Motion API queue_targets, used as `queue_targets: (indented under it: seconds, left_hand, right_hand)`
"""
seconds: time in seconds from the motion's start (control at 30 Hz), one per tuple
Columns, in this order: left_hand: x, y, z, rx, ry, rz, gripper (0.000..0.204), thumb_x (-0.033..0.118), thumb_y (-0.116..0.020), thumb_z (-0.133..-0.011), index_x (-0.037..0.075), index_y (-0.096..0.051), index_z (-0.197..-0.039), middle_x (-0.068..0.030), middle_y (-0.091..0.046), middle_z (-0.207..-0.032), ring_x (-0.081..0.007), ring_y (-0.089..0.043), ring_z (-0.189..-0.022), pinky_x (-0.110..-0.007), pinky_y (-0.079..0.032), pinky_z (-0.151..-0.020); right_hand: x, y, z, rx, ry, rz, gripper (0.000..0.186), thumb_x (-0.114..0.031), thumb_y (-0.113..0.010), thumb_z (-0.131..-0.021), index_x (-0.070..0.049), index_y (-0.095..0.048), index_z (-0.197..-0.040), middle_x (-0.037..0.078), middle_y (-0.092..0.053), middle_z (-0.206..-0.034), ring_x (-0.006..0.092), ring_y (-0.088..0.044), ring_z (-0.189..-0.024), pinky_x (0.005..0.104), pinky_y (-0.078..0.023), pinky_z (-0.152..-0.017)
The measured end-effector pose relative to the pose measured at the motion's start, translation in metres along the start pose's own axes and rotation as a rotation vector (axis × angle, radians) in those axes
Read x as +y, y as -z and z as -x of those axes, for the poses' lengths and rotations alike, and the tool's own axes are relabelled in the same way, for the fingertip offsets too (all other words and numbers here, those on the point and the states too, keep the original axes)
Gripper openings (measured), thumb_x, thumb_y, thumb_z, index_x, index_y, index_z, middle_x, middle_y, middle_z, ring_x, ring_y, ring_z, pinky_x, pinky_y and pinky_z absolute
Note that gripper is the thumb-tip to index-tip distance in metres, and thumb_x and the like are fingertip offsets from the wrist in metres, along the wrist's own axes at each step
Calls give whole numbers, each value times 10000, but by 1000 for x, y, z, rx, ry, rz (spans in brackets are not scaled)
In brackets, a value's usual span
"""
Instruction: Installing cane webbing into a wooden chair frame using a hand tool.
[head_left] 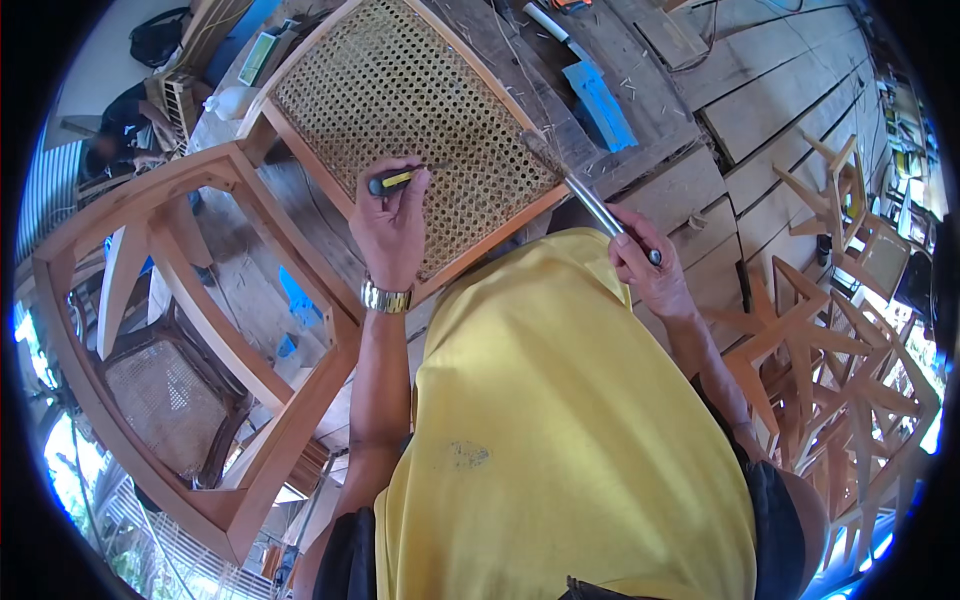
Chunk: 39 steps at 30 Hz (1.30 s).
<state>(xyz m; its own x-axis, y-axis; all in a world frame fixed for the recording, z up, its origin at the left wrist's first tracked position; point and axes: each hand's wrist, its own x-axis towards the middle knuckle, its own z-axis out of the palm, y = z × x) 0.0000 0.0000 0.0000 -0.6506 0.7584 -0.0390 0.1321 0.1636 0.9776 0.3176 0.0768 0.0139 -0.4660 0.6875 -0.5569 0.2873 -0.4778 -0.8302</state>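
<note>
Over woven cane [385, 75], left hand [388, 235] holding tool [394, 181], white bottle [234, 103] (contents hidden)

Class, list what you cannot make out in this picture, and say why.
All in the head view:
Yellow-black tool: grip partly hidden by the left hand.
Metal tool: shaft partly covered by the right hand.
Cane panel: far corner cut off by the top edge.
Co-worker: hands too small, blurred.
</note>
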Motion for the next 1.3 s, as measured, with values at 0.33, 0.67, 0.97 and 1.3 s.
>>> queue_targets:
  seconds: [0.33,0.67,0.97,1.3]
  left_hand:
    - [-14,5,11,33,13,35,208,13,-709,-925,57,-608,-1101,-33,-714,-1043,-37,-596,-848,-192,-501,-720]
    - [-16,5,-22,190,-31,55,169,52,-738,-916,81,-650,-1057,25,-707,-981,-11,-481,-747,-170,-429,-681]
    - [-29,19,-50,275,-29,0,160,52,-714,-934,69,-642,-1076,-27,-713,-1011,-73,-625,-883,-226,-520,-787]
    - [-21,-13,-89,209,-159,-79,104,121,-728,-937,88,-667,-1013,31,-689,-915,-15,-508,-715,-178,-425,-636]
  right_hand:
    - [-2,-1,4,51,-36,-94,415,-126,-516,-1034,-26,-466,-1434,2,-517,-826,27,-382,-609,184,-305,-527]
    - [-8,-11,-18,-60,-55,-91,455,-152,-561,-1023,-18,-457,-1446,-6,-526,-821,26,-421,-636,189,-329,-535]
    - [-22,-6,-59,10,15,-148,434,-122,-551,-1020,-20,-471,-1434,0,-535,-795,33,-413,-598,200,-319,-528]
    - [-36,-25,-89,-86,-11,-107,435,-133,-541,-1027,-31,-465,-1442,9,-549,-830,33,-403,-603,204,-310,-514]
